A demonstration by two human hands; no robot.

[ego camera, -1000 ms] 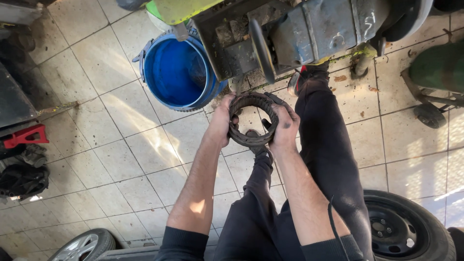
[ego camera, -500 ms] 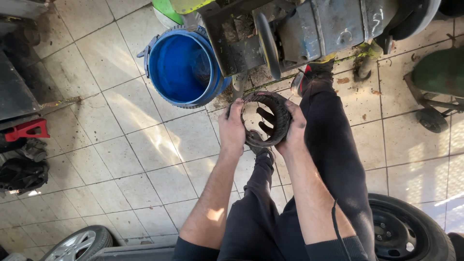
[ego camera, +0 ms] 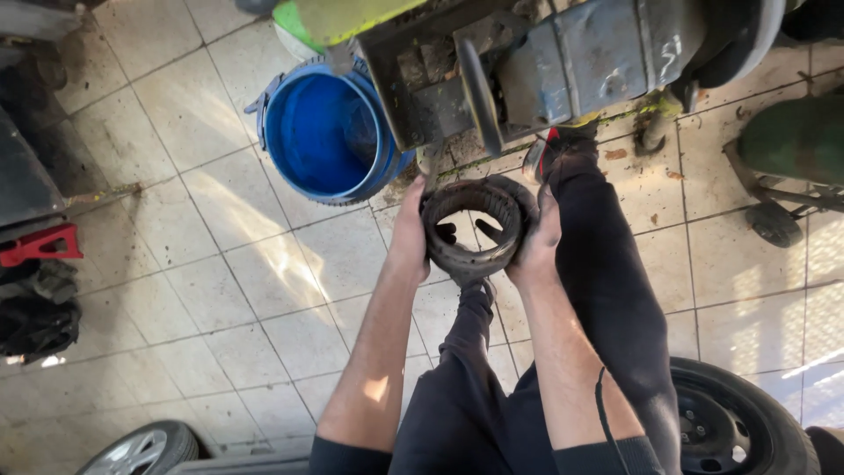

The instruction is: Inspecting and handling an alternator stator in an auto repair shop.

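Hands gripping ring (ego camera: 475,230), left hand (ego camera: 410,230) and right hand (ego camera: 538,239) clamping opposite sides, bucket (ego camera: 318,132) sitting beyond left hand.

The dark metal ring (ego camera: 475,224) has been carried upward in the head view and is now held closer to the underside of the blue-grey machine housing (ego camera: 563,66) than it was a second ago. It has also been tipped: its hollow centre is more fully presented to the camera. The left hand (ego camera: 409,230) and right hand (ego camera: 538,239) have been raised with it, forearms stretched further out. The blue bucket (ego camera: 321,132) is now framed more toward the middle, the view having been shifted. The tyre (ego camera: 747,422) at lower right is shown more fully.
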